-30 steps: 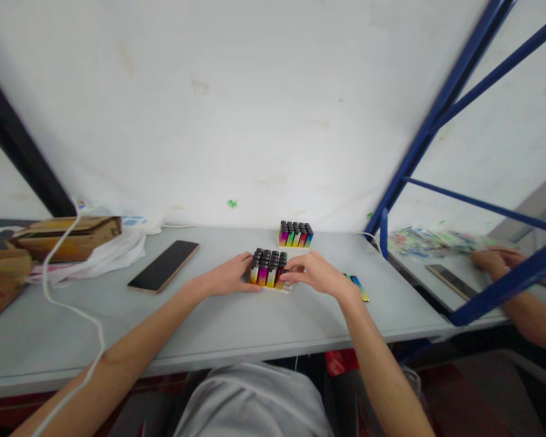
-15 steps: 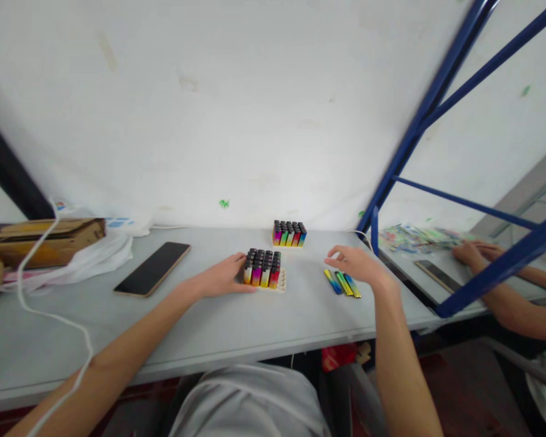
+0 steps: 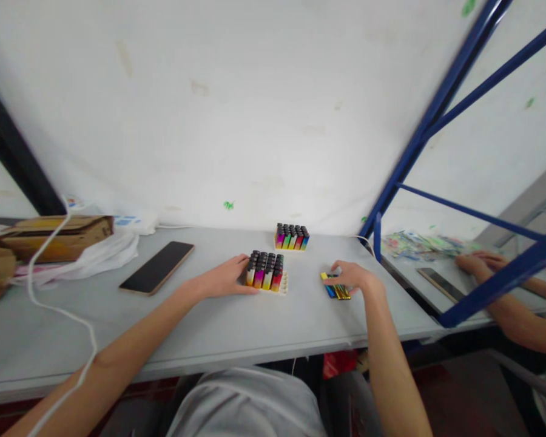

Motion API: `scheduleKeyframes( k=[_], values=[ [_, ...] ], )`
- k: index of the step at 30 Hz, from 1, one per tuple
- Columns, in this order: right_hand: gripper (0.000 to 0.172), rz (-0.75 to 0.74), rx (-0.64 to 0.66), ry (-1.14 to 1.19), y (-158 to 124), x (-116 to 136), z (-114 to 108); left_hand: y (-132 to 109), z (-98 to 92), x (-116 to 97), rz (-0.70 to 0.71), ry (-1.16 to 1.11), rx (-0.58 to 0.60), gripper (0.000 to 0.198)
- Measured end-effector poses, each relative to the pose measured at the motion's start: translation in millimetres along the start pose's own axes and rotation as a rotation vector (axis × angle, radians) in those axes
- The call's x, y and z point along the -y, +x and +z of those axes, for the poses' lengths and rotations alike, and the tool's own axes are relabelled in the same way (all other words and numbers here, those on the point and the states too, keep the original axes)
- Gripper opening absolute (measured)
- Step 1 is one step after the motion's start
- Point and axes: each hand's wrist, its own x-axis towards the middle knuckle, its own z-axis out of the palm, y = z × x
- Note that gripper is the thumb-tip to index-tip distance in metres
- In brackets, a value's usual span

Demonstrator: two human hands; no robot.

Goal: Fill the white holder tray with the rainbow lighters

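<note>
Colourful lighters with black tops [image 3: 265,271] stand upright in a white tray [image 3: 284,284], whose right-hand column of holes shows bare. At the tray's left side, my left hand [image 3: 230,278] rests with thumb and fingers apart, touching it. My right hand [image 3: 351,276] is over a few loose shiny blue and yellow lighters [image 3: 340,292] lying on the table, its fingers around them; whether one is gripped is too small to tell. Farther back, near the wall, is a second block of upright lighters [image 3: 292,237].
A black phone [image 3: 157,267] lies on the grey table [image 3: 200,343] at the left, beside cardboard [image 3: 73,238], a plastic bag and a white cable [image 3: 68,321]. A blue metal frame [image 3: 409,142] rises at the right. Beyond it are another person's hands [image 3: 480,265].
My right hand has come down onto the loose lighters and partly covers them. My left hand stays at the tray. The view has shifted slightly.
</note>
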Motion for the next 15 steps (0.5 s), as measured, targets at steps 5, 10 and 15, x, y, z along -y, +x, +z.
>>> scheduleKeyframes(
  k=[5, 10, 15],
  values=[
    [0.052, -0.162, -0.045, -0.116, 7, 28, 20, -1, -0.6, -1, 0.016, 0.007, -0.004, 0.073],
    [0.052, -0.301, -0.11, -0.233, 7, 47, 26, 0, 1.6, 4, 0.024, 0.027, -0.008, 0.075],
    [0.038, -0.232, -0.019, -0.141, 4, 40, 20, 0, 4.6, 9, 0.038, 0.021, -0.006, 0.075]
  ],
)
